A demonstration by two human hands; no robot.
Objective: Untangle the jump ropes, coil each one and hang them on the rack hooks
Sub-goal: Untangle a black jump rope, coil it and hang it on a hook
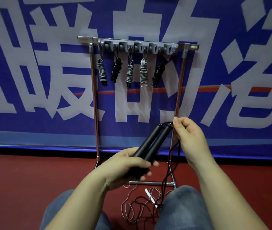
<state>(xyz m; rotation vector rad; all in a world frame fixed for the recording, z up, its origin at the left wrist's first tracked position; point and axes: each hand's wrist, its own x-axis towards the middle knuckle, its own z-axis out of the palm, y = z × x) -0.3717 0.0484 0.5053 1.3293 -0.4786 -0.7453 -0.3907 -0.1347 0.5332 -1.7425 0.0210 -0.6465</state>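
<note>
My left hand grips two black jump-rope handles side by side, their tips pointing up and to the right. My right hand pinches the black cord where it leaves the handle tips. The cord hangs down past the rack leg to the floor. There it lies mixed with a thin pale rope that has a white handle. The rack stands ahead, with several coiled ropes, grey and black, hanging from its hooks.
The rack's metal legs and floor crossbar stand on a red floor against a blue banner wall. My knees in jeans frame the loose ropes at the bottom.
</note>
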